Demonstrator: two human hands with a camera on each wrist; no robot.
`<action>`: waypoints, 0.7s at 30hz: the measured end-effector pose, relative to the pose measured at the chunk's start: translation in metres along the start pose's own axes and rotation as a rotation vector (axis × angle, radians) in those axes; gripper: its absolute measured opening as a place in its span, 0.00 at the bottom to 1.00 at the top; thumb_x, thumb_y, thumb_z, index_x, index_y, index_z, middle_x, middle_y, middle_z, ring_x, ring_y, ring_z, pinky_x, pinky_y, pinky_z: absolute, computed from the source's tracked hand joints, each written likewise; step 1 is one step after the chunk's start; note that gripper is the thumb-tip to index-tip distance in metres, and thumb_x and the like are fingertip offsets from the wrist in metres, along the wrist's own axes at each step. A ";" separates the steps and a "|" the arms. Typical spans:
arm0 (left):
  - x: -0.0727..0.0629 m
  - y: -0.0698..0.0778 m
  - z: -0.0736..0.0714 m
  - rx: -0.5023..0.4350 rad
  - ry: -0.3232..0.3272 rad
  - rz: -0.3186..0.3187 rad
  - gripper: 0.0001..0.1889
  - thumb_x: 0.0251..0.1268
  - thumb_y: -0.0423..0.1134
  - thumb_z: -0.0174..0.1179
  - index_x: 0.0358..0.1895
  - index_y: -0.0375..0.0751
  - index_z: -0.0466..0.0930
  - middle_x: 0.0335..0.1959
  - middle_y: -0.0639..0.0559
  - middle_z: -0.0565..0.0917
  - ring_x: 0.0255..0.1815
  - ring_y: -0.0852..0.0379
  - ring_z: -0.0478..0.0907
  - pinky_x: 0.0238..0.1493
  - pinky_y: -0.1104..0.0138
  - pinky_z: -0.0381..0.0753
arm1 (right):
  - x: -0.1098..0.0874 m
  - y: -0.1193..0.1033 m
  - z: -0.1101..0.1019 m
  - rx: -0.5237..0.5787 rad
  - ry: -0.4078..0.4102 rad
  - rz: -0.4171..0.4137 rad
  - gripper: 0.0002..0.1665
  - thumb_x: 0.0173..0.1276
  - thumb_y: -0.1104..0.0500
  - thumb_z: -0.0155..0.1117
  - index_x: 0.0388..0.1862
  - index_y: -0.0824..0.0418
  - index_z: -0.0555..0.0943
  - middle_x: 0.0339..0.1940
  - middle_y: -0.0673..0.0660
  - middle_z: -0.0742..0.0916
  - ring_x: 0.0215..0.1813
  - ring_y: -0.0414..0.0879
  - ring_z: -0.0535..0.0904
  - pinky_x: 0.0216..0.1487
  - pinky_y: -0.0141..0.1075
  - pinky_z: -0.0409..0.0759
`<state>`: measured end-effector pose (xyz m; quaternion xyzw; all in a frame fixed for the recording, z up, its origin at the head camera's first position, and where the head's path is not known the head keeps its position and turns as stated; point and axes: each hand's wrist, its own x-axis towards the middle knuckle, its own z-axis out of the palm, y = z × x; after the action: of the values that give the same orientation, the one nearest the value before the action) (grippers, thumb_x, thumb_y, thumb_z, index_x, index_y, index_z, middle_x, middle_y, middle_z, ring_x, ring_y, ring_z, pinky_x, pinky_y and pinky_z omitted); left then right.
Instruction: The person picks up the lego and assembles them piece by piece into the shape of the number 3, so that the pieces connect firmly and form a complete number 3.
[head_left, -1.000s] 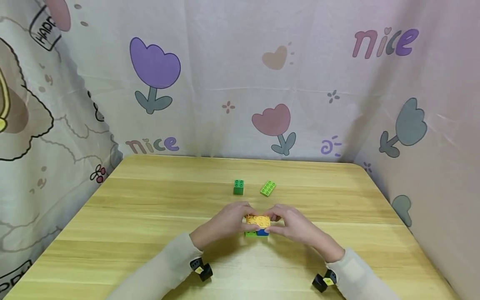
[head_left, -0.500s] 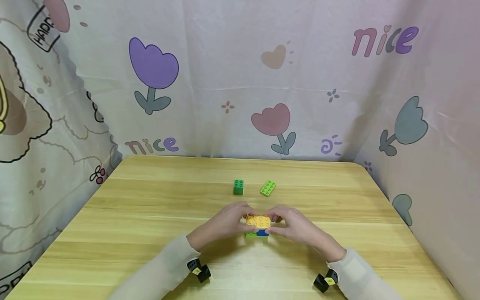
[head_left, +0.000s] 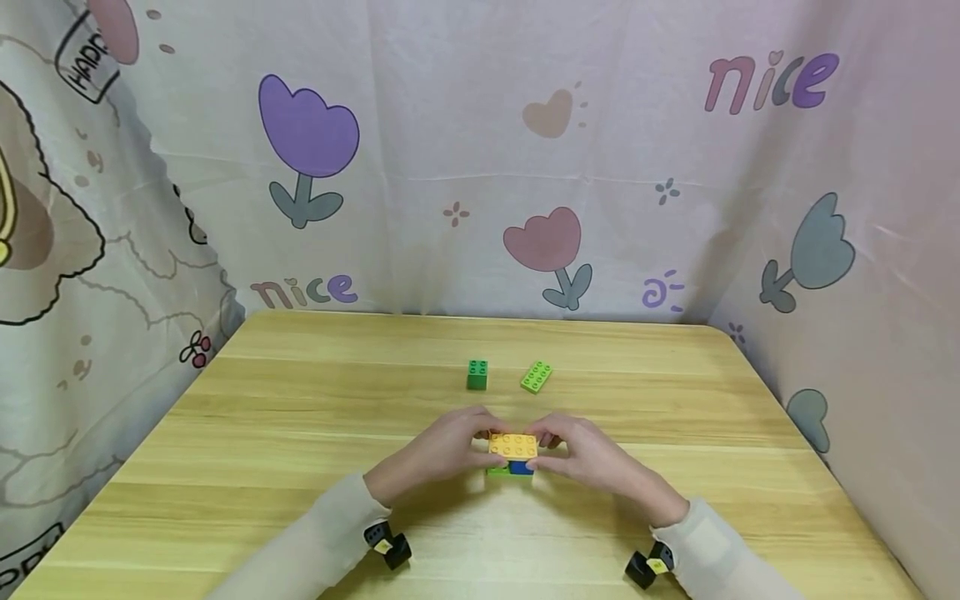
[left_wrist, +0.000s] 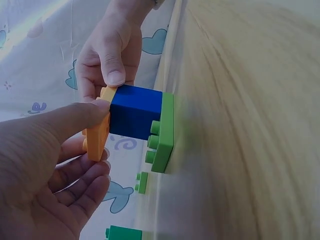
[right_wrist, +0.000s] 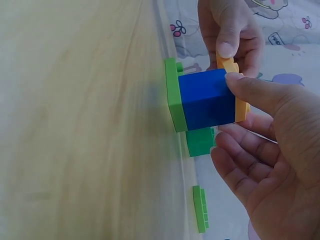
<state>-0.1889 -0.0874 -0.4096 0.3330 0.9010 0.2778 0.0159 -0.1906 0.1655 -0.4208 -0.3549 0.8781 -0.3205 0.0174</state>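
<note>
My left hand [head_left: 448,450] and right hand [head_left: 583,452] pinch opposite ends of a flat yellow-orange toy brick [head_left: 513,446], thumbs on the near side and fingers behind. Under it, on the right half, sits a blue brick [head_left: 522,468]. The blue brick stands on a flat light green brick [head_left: 497,472] at the bottom, whose bare studs face the orange overhang in the left wrist view. In the right wrist view, the right thumb lies at the seam between the orange brick [right_wrist: 242,109] and the blue brick [right_wrist: 206,99].
Farther back on the wooden table [head_left: 337,392] are a dark green brick [head_left: 477,375] and, right of it, a flat light green brick [head_left: 537,377] lying at an angle. A printed curtain [head_left: 435,150] hangs behind the table and along both sides.
Both hands and the stacked bricks have shifted slightly left and toward me. The left thumb now covers less of the orange brick's front. The two bricks behind have stayed put.
</note>
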 end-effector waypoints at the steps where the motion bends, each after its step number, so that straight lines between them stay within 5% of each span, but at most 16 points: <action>1: 0.000 -0.001 0.000 -0.001 0.001 0.001 0.22 0.58 0.50 0.70 0.56 0.50 0.84 0.43 0.60 0.81 0.41 0.62 0.76 0.43 0.70 0.77 | 0.000 0.000 0.001 -0.002 0.001 0.003 0.26 0.64 0.43 0.68 0.55 0.55 0.81 0.40 0.41 0.82 0.42 0.37 0.78 0.45 0.38 0.80; 10: 0.000 -0.006 0.000 -0.036 0.001 -0.009 0.21 0.58 0.52 0.70 0.53 0.51 0.85 0.41 0.63 0.80 0.41 0.63 0.76 0.43 0.70 0.77 | -0.001 -0.001 0.001 0.004 0.004 0.004 0.26 0.64 0.43 0.68 0.55 0.56 0.81 0.40 0.41 0.82 0.42 0.38 0.78 0.45 0.40 0.80; 21: 0.003 -0.014 -0.008 -0.130 0.094 -0.096 0.18 0.67 0.51 0.62 0.52 0.43 0.83 0.41 0.59 0.81 0.42 0.62 0.76 0.46 0.65 0.78 | -0.002 0.000 0.000 0.014 -0.005 0.011 0.26 0.65 0.44 0.68 0.56 0.58 0.80 0.41 0.43 0.84 0.42 0.37 0.79 0.45 0.37 0.80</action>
<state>-0.2019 -0.0983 -0.4094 0.2743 0.8957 0.3499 0.0086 -0.1889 0.1664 -0.4214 -0.3507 0.8776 -0.3259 0.0237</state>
